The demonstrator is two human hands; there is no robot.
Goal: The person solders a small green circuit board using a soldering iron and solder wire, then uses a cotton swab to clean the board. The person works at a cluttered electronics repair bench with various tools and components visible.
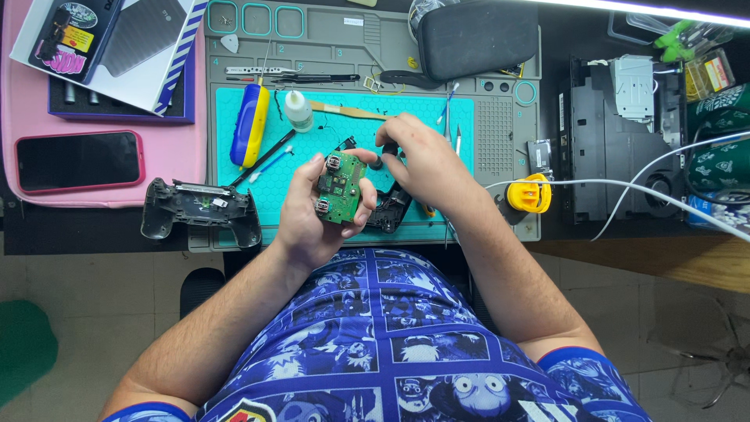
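Two hands over a teal mat (406, 137), working a green board (341, 187) at the centre of the frame.

Left of centre, an empty dark shell (200, 208) lies on the mat's edge, apart from the hands. The left hand (312, 207) holds the board upright, fingers wrapped round its edges, two stick modules facing the camera. Just right of it, the right hand (422, 160) pinches closed on a small dark part near the board's upper corner; what that part is cannot be made out. To do this well, I judge the board wants gripping by its edges only, with the pinch kept light and steady. A second dark shell half (388, 212) is mostly hidden behind the hands, and the right fingertips are hidden too.
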